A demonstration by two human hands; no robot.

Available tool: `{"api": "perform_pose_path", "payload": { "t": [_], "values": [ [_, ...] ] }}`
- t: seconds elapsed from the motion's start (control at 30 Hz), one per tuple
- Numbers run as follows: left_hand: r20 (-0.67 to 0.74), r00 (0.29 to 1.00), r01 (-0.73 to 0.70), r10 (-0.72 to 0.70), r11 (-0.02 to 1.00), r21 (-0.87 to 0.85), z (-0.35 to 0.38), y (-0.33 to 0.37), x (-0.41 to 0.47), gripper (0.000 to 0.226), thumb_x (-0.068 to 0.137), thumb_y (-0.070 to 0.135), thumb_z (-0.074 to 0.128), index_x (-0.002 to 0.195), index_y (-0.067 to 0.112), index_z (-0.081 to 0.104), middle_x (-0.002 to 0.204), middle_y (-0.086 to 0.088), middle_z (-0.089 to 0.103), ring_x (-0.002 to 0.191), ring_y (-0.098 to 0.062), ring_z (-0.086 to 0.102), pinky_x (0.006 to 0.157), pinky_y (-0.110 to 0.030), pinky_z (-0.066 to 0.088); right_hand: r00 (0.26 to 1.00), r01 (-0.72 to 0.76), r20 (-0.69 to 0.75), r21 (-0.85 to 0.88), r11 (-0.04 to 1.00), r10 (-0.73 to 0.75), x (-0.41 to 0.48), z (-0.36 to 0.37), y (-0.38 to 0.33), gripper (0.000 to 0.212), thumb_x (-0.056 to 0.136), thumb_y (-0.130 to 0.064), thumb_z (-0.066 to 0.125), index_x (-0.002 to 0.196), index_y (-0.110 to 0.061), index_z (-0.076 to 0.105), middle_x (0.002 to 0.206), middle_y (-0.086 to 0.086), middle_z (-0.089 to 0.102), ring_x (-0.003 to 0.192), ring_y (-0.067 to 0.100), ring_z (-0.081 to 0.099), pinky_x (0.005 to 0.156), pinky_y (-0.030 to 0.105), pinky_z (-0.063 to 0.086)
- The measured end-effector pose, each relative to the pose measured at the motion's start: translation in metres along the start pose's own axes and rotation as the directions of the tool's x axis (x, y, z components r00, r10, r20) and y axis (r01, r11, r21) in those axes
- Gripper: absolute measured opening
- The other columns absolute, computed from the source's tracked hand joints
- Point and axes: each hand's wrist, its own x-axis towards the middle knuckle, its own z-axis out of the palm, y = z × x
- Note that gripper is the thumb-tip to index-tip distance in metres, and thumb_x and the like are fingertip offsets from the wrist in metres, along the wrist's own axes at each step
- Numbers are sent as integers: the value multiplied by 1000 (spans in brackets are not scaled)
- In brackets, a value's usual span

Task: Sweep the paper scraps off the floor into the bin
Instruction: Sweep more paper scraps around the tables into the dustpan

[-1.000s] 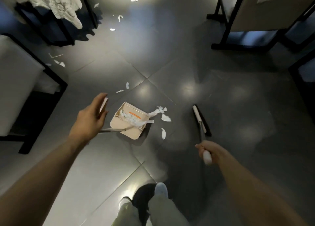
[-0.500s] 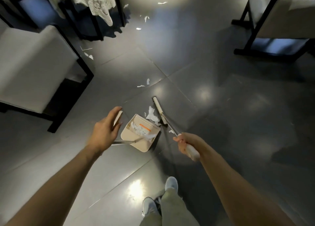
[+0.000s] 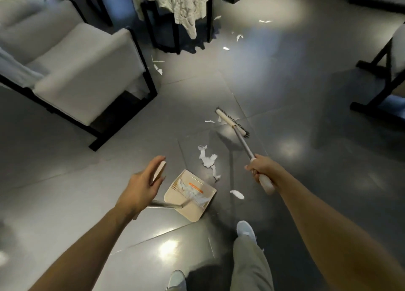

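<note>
Broom (image 3: pixel 232 121) and dustpan (image 3: pixel 192 211) have come apart since a moment ago. Then the bristles were pushed right up to the pan's mouth; now the head has swung out across the floor (image 3: pixel 285 93), well clear of the pan, and sits beside two small scraps (image 3: pixel 210 121), with a shadow under it that suggests it is lifted a touch. I'd read that as one stroke finished and the next being lined up, so the job is partly done, not nearly over. The right hand (image 3: pixel 260 170) is clenched round the broom's pale grip. The left hand (image 3: pixel 142 181) steadies the dustpan by the top of its long handle, fingers (image 3: pixel 153 165) almost straight with the thumb pinching the grip against them. As for the paper, it is thin, white and torn into curls and strips, light stuff that will skitter. A wad already lies in the pan against its comb teeth, a crumpled ribbon (image 3: pixel 207 159) trails just outside the mouth, and one flake (image 3: pixel 236 194) lies near the pan's right corner. More bits are scattered far off by the armchair (image 3: pixel 83 60) and under the lace cloth (image 3: pixel 182 1). No bin in sight from here.
</note>
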Motion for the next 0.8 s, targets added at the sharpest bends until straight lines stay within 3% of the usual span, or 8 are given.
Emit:
{"api": "perform_pose_path", "payload": {
  "t": [0.17, 0.4, 0.47, 0.57, 0.67, 0.8],
  "values": [
    [-90, 988, 121, -127, 990, -68, 20, 29, 32, 49, 93, 21, 54, 137, 33, 35, 102, -2, 59, 81, -13, 57, 71, -22, 42, 998, -1, 63, -151, 988, 10, 81, -51, -57, 9, 91, 6, 49, 91, -3, 48, 52, 6, 41, 35, 10, 37, 33, 18, 35],
    [-194, 939, 268, -284, 958, -106, 46, 51, 55, 50, 92, 24, 55, 137, 34, 34, 99, 0, 59, 75, -11, 55, 70, -18, 40, 988, 69, 157, -389, 919, -8, 159, -83, -109, 29, 89, -2, 55, 62, -3, 47, 41, 6, 46, 26, 12, 41, 31, 18, 36],
    [-203, 931, 287, -303, 952, -105, 53, 52, 57, 50, 92, 24, 54, 137, 34, 34, 102, -2, 64, 75, -11, 58, 69, -16, 41, 984, 54, 174, -440, 896, 26, 174, -81, -113, 24, 90, -4, 55, 67, -4, 49, 37, 3, 47, 27, 12, 42, 35, 23, 38],
    [-213, 928, 295, -305, 952, -76, 62, 57, 58, 50, 93, 25, 54, 138, 32, 35, 99, -3, 66, 70, -11, 60, 68, -16, 42, 971, 70, 228, -562, 824, 73, 184, -75, -117, 15, 91, -6, 54, 76, -4, 52, 49, 7, 49, 41, 17, 44, 47, 30, 38],
    [-229, 917, 315, -325, 946, -82, 69, 66, 49, 50, 93, 23, 54, 138, 31, 35, 89, -3, 64, 64, -11, 57, 67, -20, 41, 952, 35, 259, -621, 783, 163, 176, -77, -109, 4, 92, -7, 55, 93, -5, 52, 42, 2, 46, 34, 12, 41, 38, 23, 37],
    [-243, 905, 337, -349, 937, -87, 80, 87, 26, 50, 94, 22, 53, 139, 30, 34, 90, -2, 61, 63, -11, 53, 69, -22, 39, 934, 42, 290, -670, 741, 209, 149, -84, -76, 54, 92, -4, 56, 139, -20, 37, 38, 0, 43, 28, 7, 35, 33, 14, 34]
  ]
}}
